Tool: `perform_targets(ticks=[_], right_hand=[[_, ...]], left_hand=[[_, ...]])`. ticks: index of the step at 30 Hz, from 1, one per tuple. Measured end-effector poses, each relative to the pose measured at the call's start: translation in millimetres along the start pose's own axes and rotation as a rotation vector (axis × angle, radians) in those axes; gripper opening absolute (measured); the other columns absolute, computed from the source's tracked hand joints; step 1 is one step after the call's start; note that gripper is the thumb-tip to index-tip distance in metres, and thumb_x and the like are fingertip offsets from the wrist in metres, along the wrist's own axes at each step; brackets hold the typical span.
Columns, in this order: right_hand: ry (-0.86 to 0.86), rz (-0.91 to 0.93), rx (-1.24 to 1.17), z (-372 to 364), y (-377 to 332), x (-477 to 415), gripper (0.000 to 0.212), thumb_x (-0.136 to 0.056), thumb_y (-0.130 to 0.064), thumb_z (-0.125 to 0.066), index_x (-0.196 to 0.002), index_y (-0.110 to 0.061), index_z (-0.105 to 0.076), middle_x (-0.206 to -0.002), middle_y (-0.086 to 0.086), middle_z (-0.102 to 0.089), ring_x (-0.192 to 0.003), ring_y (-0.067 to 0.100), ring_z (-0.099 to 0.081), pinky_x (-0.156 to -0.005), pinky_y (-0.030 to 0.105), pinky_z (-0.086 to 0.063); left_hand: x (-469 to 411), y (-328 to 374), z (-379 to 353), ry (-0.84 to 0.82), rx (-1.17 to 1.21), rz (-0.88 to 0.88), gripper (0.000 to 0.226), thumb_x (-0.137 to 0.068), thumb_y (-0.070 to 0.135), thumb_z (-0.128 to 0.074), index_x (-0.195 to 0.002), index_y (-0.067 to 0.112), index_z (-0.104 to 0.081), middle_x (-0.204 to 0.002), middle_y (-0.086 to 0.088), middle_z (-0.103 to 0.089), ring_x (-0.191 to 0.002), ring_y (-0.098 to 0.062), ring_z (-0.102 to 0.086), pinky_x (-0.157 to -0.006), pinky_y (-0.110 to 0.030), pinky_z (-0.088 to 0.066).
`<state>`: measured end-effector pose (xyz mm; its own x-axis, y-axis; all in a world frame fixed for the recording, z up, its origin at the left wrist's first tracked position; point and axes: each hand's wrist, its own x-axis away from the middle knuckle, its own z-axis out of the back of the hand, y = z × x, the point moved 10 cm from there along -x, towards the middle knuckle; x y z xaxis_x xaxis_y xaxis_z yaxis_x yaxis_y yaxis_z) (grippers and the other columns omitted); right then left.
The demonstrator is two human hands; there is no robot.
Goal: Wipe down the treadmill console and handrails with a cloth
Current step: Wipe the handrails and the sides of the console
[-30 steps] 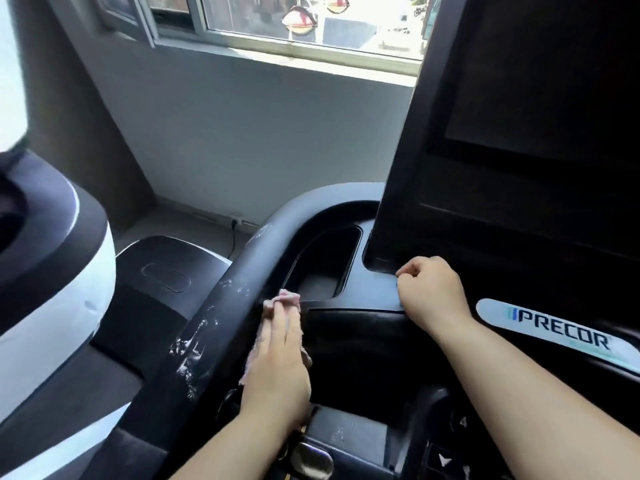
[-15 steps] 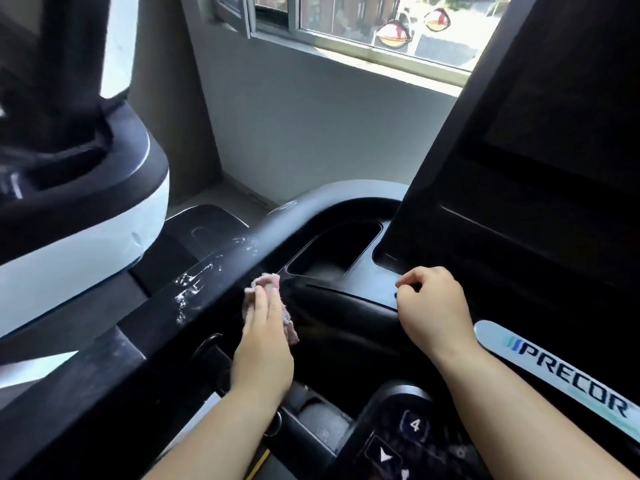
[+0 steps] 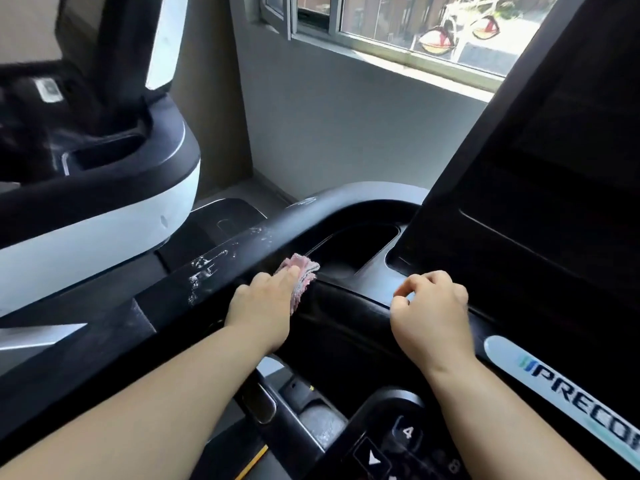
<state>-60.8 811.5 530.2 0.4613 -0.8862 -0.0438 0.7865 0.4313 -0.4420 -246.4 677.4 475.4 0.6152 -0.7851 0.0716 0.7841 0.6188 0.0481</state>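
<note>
A small pink cloth (image 3: 306,270) lies on the black treadmill handrail (image 3: 221,268), right at the near corner of the cup holder recess (image 3: 356,247). My left hand (image 3: 263,303) presses on the cloth with its fingers stretched forward over it. White scuff marks show on the rail just left of that hand. My right hand (image 3: 431,306) rests on the console ledge below the dark screen (image 3: 554,168), fingers curled in and holding nothing.
A PRECOR label (image 3: 554,382) runs along the console at the lower right, with a keypad (image 3: 398,445) below it. A neighbouring black and white machine (image 3: 104,209) stands close on the left. A grey wall and window (image 3: 415,29) lie behind.
The view has swung, bringing the neighbouring machine further into frame. My left hand and the cloth stay by the cup holder's corner, shifted slightly along the rail. My right hand has kept its place.
</note>
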Motion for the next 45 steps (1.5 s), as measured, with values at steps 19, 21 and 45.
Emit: perform_targets(ticks=[19, 21, 45], right_hand=[[-0.013, -0.038, -0.025, -0.5, 0.9, -1.3, 0.021, -0.085, -0.017, -0.047, -0.087, -0.019, -0.067, -0.109, -0.002, -0.050, -0.108, 0.027, -0.037, -0.103, 0.038, -0.032], [0.005, -0.029, -0.031, 1.5, 0.8, -0.9, 0.021, -0.084, -0.015, -0.046, -0.085, -0.017, -0.067, -0.106, -0.004, -0.049, -0.104, 0.024, -0.036, -0.101, 0.036, -0.033], [0.352, -0.223, -0.002, 39.3, 18.2, 7.2, 0.021, -0.078, -0.002, -0.056, -0.069, -0.020, -0.060, -0.085, -0.010, -0.057, -0.090, 0.017, -0.049, -0.069, 0.018, -0.026]], left_hand=[[49.5, 48.1, -7.5, 0.002, 0.774, 0.062, 0.032, -0.077, 0.013, -0.058, -0.108, 0.023, -0.059, -0.103, 0.002, -0.050, -0.095, -0.021, -0.056, -0.083, -0.032, -0.046], [38.7, 40.9, -2.0, 0.051, 0.666, -0.022, 0.038, -0.083, 0.013, -0.056, -0.118, 0.027, -0.058, -0.111, 0.002, -0.048, -0.100, -0.023, -0.054, -0.087, -0.034, -0.046], [-17.3, 101.8, -3.1, 0.041, 0.431, -0.617, 0.078, -0.089, 0.066, -0.006, -0.151, 0.023, -0.026, -0.157, -0.003, -0.027, -0.136, -0.025, -0.036, -0.110, -0.046, -0.029]])
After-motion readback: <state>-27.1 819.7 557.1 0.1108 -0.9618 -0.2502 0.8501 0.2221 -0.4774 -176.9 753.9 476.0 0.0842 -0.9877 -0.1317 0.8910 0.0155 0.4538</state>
